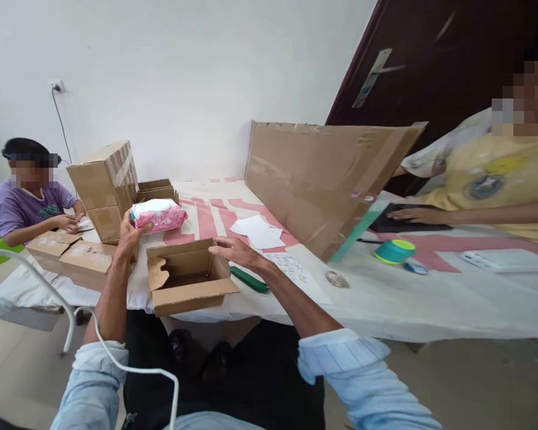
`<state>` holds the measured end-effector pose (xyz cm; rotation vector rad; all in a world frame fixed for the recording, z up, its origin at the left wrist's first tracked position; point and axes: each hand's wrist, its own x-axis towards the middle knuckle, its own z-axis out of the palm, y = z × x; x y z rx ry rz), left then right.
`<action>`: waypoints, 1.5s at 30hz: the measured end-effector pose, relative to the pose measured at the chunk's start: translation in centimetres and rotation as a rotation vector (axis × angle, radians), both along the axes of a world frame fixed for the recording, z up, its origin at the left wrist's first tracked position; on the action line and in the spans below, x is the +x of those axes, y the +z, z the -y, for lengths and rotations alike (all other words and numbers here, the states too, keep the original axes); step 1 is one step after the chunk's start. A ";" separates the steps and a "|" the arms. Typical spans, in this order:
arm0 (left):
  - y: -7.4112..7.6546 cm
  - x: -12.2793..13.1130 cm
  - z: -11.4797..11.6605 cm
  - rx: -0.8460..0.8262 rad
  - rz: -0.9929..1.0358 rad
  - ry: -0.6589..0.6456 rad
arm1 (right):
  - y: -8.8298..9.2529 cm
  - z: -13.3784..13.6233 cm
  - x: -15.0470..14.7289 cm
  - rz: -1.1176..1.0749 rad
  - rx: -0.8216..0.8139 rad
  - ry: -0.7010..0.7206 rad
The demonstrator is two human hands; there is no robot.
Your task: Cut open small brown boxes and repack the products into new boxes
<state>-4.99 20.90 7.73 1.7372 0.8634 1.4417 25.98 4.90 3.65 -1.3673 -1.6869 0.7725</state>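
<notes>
My left hand [131, 234] is closed around one end of a pink and white pack of wipes [160, 216], held up above the table and to the left of an open carton. That brown cardboard box [197, 297] stands at the table's front edge with its flaps folded out and its inside showing. At the box's right rear corner, my right hand [237, 251] rests with fingers stretched over the rim. Just right of the box lies a long green case [250, 279], partly hidden by my right forearm.
A large cardboard panel [314, 179] stands across the table. White papers [259, 232], a drawn sheet [291, 272] and a teal speaker-like object [394, 251] lie about. Stacked cartons [105, 191] rise at left. One person [36, 203] sits at left, another [497, 179] at right.
</notes>
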 end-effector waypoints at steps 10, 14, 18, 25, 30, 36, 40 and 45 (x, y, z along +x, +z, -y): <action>-8.5 2.2 -2.9 -0.164 -0.072 0.045 | 0.0 4.1 -1.2 -0.025 0.070 -0.106; -10.8 2.8 -4.6 -0.135 -0.066 -0.002 | 0.8 5.8 -1.6 0.026 0.081 -0.100; -12.6 3.4 -7.0 -0.067 -0.123 0.000 | 1.4 6.6 -1.5 0.049 0.088 -0.099; -15.0 4.9 -10.8 -0.055 -0.189 0.023 | 1.3 6.5 -0.5 0.037 0.058 -0.125; -15.6 5.7 -12.8 -0.026 -0.209 0.028 | 1.2 5.8 0.1 -0.012 0.002 -0.118; -15.2 6.5 -14.8 -0.078 -0.164 0.059 | 0.9 4.7 0.8 -0.073 -0.033 -0.076; -14.9 7.5 -16.1 -0.146 -0.118 0.111 | 0.2 3.6 1.4 -0.118 -0.036 -0.078; -13.8 7.3 -16.2 -0.217 -0.081 0.196 | -0.4 1.2 2.0 -0.184 -0.060 -0.076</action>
